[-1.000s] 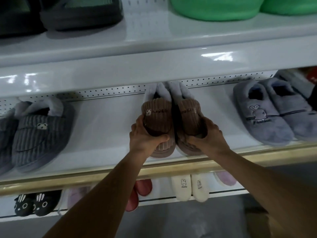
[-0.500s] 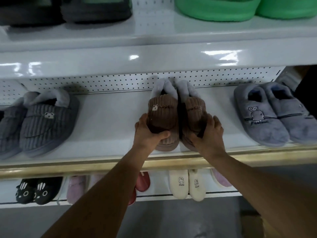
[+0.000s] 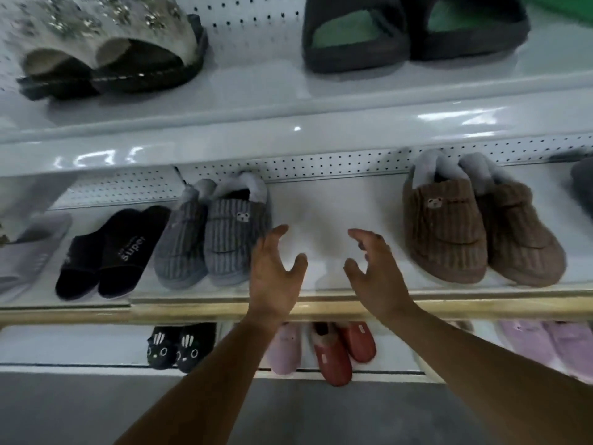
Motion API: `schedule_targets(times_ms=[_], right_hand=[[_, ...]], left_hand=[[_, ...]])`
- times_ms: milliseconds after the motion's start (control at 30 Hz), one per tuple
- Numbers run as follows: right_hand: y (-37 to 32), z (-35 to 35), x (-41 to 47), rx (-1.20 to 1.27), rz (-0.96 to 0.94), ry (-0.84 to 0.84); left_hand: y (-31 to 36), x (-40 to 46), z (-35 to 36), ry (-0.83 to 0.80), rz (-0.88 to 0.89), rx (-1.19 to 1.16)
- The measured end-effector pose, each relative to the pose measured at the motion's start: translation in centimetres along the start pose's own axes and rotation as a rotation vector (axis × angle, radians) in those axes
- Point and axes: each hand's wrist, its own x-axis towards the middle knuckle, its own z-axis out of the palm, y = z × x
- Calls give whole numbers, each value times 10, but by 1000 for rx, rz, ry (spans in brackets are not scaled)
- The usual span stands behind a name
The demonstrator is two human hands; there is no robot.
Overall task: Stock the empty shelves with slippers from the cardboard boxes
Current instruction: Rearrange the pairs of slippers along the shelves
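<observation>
A pair of brown ribbed slippers (image 3: pixel 475 229) with grey fleece collars and a small bear patch stands on the middle white shelf (image 3: pixel 321 213), at the right. My left hand (image 3: pixel 274 274) and my right hand (image 3: pixel 375 271) hover over the shelf's front edge, fingers spread, holding nothing. Both hands are to the left of the brown pair, apart from it. Bare shelf surface lies between and behind the hands. A grey ribbed pair (image 3: pixel 215 232) with the same bear patch sits just left of my left hand.
Black "super" slides (image 3: pixel 109 252) and a grey slide (image 3: pixel 29 252) sit farther left. The upper shelf holds beaded sandals (image 3: pixel 109 49) and dark green-lined slides (image 3: pixel 410 30). The lower shelf holds black rabbit slippers (image 3: pixel 179 348), pink (image 3: pixel 285 348), red (image 3: pixel 340 351) and lilac (image 3: pixel 545 345) pairs. A gold rail (image 3: pixel 192 311) edges the middle shelf.
Both hands have let go of the brown slippers, which now stand on the shelf. The hands have drawn back and to the left, and the view has swung left.
</observation>
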Motion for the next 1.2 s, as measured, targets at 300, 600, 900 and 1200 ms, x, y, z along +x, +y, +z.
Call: schedule_targets(times_ms=[300, 600, 900, 1200], right_hand=[[-73, 121, 35, -59, 191, -272], [-78, 159, 51, -268, 242, -355], [-45, 102, 49, -299, 310, -260], [-40, 86, 48, -318, 256, -379]], left_hand=[[-117, 69, -135, 71, -358, 187], [-168, 93, -130, -97, -313, 227], [-114, 80, -77, -175, -297, 215], [-92, 72, -63, -106, -344, 185]])
